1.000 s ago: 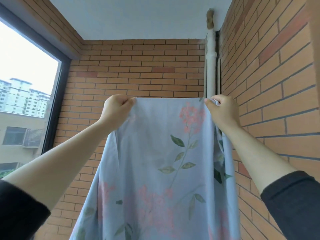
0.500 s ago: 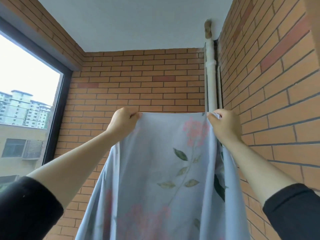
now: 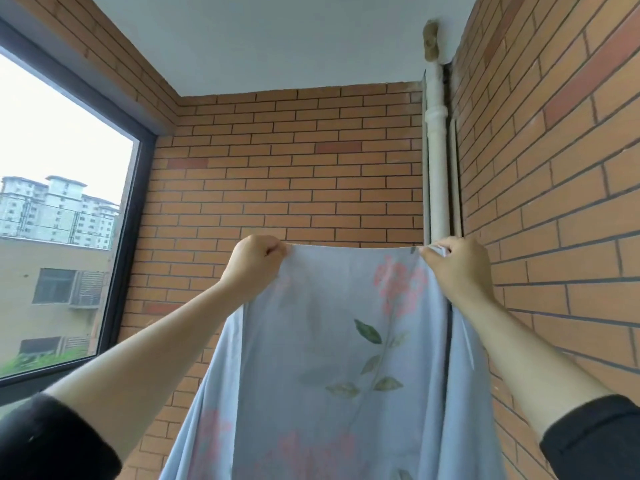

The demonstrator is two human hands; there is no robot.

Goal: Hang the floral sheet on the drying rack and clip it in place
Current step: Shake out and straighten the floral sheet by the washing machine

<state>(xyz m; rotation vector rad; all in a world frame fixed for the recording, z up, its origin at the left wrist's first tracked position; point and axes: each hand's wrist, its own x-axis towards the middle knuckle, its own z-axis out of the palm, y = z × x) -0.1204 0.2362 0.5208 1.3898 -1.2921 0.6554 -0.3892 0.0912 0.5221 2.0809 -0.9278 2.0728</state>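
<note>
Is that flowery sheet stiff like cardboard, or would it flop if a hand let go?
Probably floppy: the sheet hangs in soft folds below the left hand and right hand, its top edge dipping slightly between them. It seems light, since two grips at the top hold it up. Released, that side would likely drop.

Place: enclosed home balcony.
Walls: orange brick wall (image 3: 294,174).
Opening: large dark-framed window (image 3: 69,188) facing apartment blocks (image 3: 55,209).
Fixtures: white drainpipe (image 3: 438,161) in corner, plain ceiling (image 3: 277,39).
</note>
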